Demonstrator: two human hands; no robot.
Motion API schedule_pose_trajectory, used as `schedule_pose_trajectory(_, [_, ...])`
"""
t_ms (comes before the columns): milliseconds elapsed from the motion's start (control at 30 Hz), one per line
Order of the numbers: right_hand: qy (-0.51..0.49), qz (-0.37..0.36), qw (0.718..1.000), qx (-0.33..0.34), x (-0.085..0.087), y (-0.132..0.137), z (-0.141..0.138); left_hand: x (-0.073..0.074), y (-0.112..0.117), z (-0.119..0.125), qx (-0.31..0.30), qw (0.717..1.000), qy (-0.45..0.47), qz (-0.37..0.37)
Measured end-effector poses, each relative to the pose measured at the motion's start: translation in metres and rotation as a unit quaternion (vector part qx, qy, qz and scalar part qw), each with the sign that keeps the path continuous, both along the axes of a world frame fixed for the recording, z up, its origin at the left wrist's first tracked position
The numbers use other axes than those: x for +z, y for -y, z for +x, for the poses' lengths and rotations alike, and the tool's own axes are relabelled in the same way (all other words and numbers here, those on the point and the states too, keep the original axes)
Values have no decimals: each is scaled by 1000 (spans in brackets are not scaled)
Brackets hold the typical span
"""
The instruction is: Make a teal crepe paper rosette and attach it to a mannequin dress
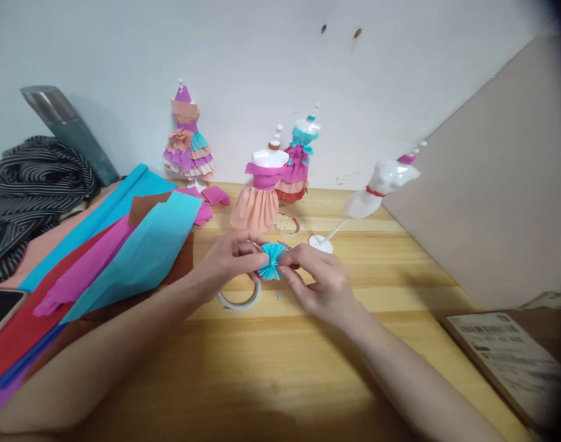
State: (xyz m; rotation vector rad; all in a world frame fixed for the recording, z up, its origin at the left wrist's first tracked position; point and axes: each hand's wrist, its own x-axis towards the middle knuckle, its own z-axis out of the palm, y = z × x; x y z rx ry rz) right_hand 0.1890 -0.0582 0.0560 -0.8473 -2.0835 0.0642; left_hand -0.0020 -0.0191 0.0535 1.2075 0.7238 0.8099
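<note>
A small pleated bow of turquoise crepe paper [272,260] is fanned out between my two hands, above the wooden table [243,368]. My left hand [237,255] pinches its left side between thumb and fingers. At its right side, the fingertips of my right hand [315,276] are closed on the paper's edge near the gathered middle. A roll of white tape [239,305] lies flat just below my left hand. Behind my hands stands a mini mannequin in a pink top and peach pleated skirt [257,199]. Part of a metal tool shows behind my right fingertips; its kind is hidden.
Crepe paper sheets [142,245] in several colours are piled at left, beside a striped cloth [32,190]. Two dressed mannequins [188,144] [301,156] stand at the back. A bare white mannequin [377,187] leans at right, and a labelled cardboard box [510,356] sits at the right edge.
</note>
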Motion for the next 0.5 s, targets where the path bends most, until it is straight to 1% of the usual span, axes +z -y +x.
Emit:
schedule_pose_trajectory(133, [8, -6, 1000, 10, -1, 0, -2, 1, 4, 3, -22, 999, -21, -15])
schedule_pose_trajectory(300, [1, 4, 1000, 7, -1, -1, -2, 2, 6, 4, -10, 999, -25, -28])
schedule_pose_trajectory(400, [-12, -24, 1000, 10, -2, -2, -1, 1, 5, 3, -16, 999, -22, -34])
schedule_pose_trajectory(500, [-12, -41, 999, 2, -1, -1, 0, 0, 4, 3, -38, 998, -26, -40])
